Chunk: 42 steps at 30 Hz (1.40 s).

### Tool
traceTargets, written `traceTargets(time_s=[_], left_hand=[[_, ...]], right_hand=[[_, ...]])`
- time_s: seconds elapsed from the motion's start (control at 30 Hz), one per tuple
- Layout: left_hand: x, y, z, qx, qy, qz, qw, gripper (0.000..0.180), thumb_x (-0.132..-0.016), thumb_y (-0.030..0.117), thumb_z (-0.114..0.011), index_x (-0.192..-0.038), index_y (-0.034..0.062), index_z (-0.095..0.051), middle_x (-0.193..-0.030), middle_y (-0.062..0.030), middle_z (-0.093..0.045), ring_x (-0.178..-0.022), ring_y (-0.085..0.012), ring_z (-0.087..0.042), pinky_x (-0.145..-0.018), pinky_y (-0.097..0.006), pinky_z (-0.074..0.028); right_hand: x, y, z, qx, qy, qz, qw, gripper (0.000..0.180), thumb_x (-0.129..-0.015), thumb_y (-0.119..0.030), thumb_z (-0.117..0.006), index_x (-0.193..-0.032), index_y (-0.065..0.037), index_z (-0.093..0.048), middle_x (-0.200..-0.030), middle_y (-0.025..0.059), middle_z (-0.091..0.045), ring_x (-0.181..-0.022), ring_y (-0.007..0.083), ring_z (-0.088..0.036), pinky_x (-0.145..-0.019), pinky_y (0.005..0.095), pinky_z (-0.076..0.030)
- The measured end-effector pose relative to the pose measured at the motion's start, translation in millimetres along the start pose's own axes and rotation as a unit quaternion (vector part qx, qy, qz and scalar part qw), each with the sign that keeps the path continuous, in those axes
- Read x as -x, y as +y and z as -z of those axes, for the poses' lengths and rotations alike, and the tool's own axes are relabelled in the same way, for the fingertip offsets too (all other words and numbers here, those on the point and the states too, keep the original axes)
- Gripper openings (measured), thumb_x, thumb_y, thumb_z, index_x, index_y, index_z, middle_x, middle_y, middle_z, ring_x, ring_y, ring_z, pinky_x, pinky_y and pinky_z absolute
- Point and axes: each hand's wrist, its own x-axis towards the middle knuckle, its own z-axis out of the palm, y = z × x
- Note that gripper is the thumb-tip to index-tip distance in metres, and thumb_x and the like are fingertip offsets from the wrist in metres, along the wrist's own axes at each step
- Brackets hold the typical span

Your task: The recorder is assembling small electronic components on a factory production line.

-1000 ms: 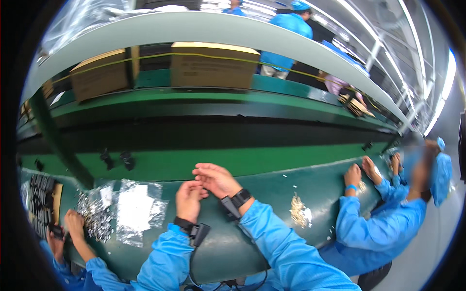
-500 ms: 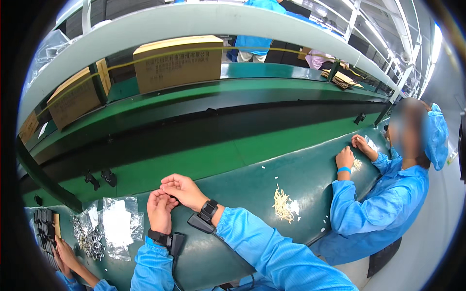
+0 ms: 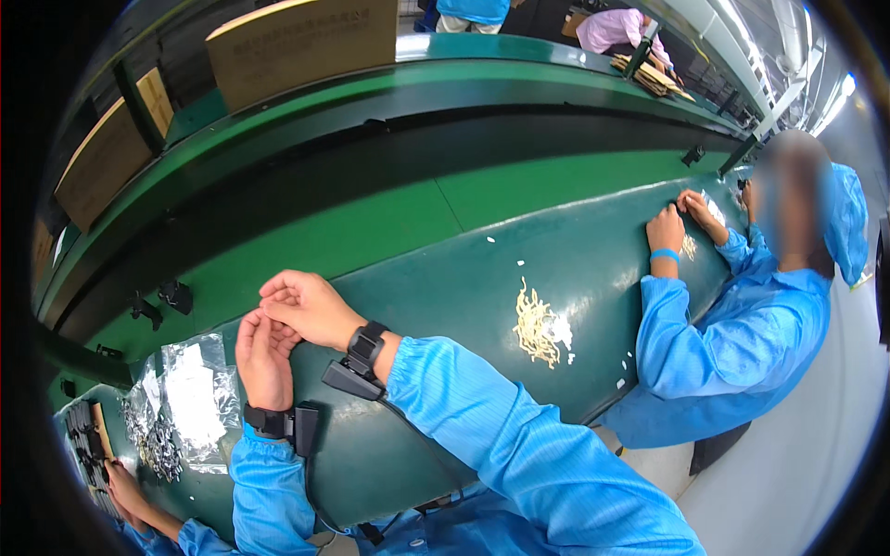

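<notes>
Left hand: mine (image 3: 265,363), raised over the green bench (image 3: 436,389), palm turned inward, fingers bent.
Right hand: mine (image 3: 313,310), reaching across from the right, just beyond the left, fingers curled toward it.
Grip: fingertips of both hands brought together; I cannot tell whether I pinch anything, as my fingers hide the spot.
Wrists: a black band with a boxy module on each.
Clear bag: nearest thing to my grip; plastic bag (image 3: 197,394) with white contents, lying flat just left of my left hand.
Small parts: dark and silvery heap (image 3: 159,443), beside the bag on its left.
Cream strips: loose pile (image 3: 535,324) right of my hands, well apart from them; white bits (image 3: 562,331) along its right side.
Left neighbour: one hand (image 3: 127,488) near stacked black pieces (image 3: 85,443).
Right neighbour: person in blue (image 3: 742,347), both hands over the bench's far right end.
</notes>
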Motion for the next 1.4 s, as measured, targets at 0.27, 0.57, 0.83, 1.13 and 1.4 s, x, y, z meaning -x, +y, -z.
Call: traceTargets(time_s=[0.27,0.57,0.83,1.13,1.4], left_hand=[[1,3,3,-0.022,-0.011,-0.006,1.0,0.026,-0.106,0.022,-0.048,-0.124,0.0028,-0.052,-0.119,-0.0093,-0.064,-0.101,-0.0132,-0.063,-0.089,-0.029,-0.052],[3,4,0,-0.034,0.005,-0.015,0.999,0.028,-0.106,0.021,-0.048,-0.128,0.0029,-0.05,-0.114,-0.0077,-0.063,-0.101,-0.0129,-0.063,-0.088,-0.028,-0.053],[2,5,-5,-0.024,0.012,-0.016,1.0,0.025,-0.106,0.017,-0.047,-0.125,0.0027,-0.053,-0.105,-0.0072,-0.064,-0.094,-0.0145,-0.064,-0.086,-0.031,-0.054],[6,4,-3,-0.025,0.012,-0.008,1.0,0.026,-0.106,0.019,-0.047,-0.126,0.0037,-0.053,-0.104,-0.0054,-0.063,-0.093,-0.0126,-0.063,-0.085,-0.028,-0.053],[4,4,-6,-0.027,0.014,-0.011,0.999,0.025,-0.106,0.018,-0.046,-0.125,0.0032,-0.053,-0.102,-0.0052,-0.063,-0.091,-0.0126,-0.063,-0.083,-0.029,-0.053]], right_hand=[[-2,0,0,0.018,0.004,0.007,1.0,0.027,-0.088,-0.008,-0.068,-0.111,0.006,-0.062,-0.101,0.0136,-0.069,-0.092,0.0175,-0.069,-0.078,0.0292,-0.058],[-1,-3,-1,0.019,-0.002,0.01,1.0,0.025,-0.089,-0.005,-0.066,-0.111,0.007,-0.061,-0.102,0.0148,-0.069,-0.089,0.0172,-0.07,-0.075,0.0288,-0.059],[-1,-4,-1,-0.01,-0.013,-0.009,1.0,0.024,-0.094,-0.006,-0.064,-0.114,0.006,-0.059,-0.104,0.0143,-0.07,-0.088,0.0157,-0.069,-0.074,0.0283,-0.058],[0,-5,-3,0.023,-0.018,-0.011,0.999,0.024,-0.094,-0.006,-0.064,-0.114,0.006,-0.059,-0.104,0.0136,-0.07,-0.089,0.0158,-0.069,-0.077,0.0288,-0.058],[-2,1,-2,0.012,-0.008,-0.015,1.0,0.025,-0.095,-0.007,-0.063,-0.116,0.006,-0.059,-0.104,0.0126,-0.069,-0.087,0.0134,-0.068,-0.074,0.027,-0.057]])
